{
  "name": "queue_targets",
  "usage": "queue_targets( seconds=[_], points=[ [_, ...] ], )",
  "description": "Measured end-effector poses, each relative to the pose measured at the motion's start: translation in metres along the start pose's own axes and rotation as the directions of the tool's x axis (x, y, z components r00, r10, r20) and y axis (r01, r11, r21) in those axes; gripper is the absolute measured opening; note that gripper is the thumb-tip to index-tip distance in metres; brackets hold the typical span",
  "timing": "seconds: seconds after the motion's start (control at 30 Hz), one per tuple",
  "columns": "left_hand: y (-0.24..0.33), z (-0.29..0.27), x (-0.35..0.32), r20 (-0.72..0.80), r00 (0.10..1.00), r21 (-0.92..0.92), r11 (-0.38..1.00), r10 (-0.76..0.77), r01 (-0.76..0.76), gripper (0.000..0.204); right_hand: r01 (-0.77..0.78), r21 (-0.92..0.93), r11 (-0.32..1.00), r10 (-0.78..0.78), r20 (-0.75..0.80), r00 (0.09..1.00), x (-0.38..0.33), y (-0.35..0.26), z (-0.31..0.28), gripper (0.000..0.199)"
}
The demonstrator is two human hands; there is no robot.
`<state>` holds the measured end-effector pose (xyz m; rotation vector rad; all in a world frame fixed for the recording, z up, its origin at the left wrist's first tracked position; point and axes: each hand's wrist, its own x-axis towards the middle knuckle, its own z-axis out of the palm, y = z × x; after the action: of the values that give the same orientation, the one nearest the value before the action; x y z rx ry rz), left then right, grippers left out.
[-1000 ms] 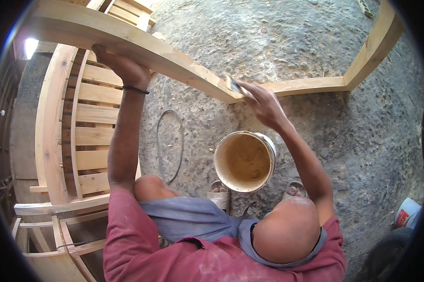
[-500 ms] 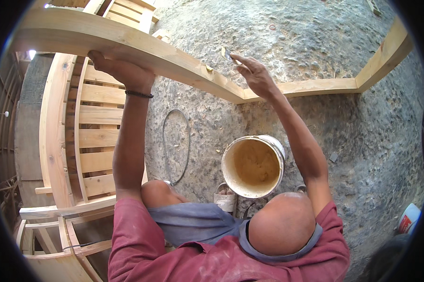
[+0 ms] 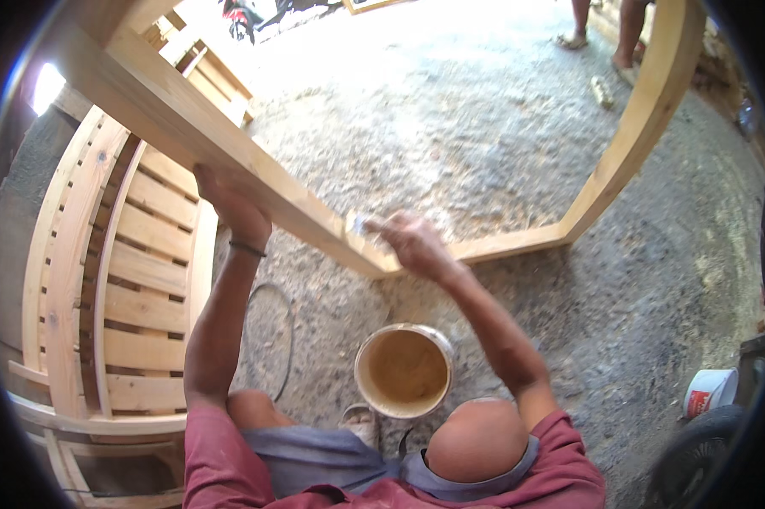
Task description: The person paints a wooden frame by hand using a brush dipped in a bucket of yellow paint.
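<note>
A pale wooden frame [image 3: 293, 193] stands in front of me, its long beam rising to the upper left. My left hand [image 3: 234, 204] grips that beam from its near side; the beam hides most of the fingers. In my right hand [image 3: 418, 246] is a small putty knife [image 3: 359, 226], its blade at the beam close to the frame's lower corner. Motion blurs the right fingers and the blade. Below them, a white bucket [image 3: 366, 371] holds yellowish-brown paste [image 3: 410, 373].
Slatted wooden furniture [image 3: 149, 284] stands along the left. A thin dark loop [image 3: 291, 339] lies on the rough floor. At right are a white tub [image 3: 711, 392] and a black tyre [image 3: 696, 458]. Another person's legs [image 3: 630, 34] show at the upper right.
My right hand has brought the putty knife from beyond the beam onto it, near the corner. My left hand still holds the frame. The view has tilted up, bringing another person's legs into sight.
</note>
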<state>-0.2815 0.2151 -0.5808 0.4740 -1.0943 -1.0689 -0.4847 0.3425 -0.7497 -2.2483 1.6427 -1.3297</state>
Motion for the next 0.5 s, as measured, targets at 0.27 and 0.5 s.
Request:
queue_targets(
  seconds=[0.27, 0.5],
  points=[
    [-0.014, -0.010, -0.006, -0.046, 0.994, 0.022, 0.995, -0.098, 0.099, 0.051, -0.455, 0.193, 0.869, 0.387, 0.306, 0.870, -0.078, -0.033, -0.044, 0.045],
    [-0.037, -0.022, -0.008, -0.074, 0.973, -0.041, 0.976, -0.218, 0.216, 0.053, -0.364, -0.096, 0.927, 0.361, 0.500, 0.787, -0.117, -0.075, -0.037, 0.079]
  ],
)
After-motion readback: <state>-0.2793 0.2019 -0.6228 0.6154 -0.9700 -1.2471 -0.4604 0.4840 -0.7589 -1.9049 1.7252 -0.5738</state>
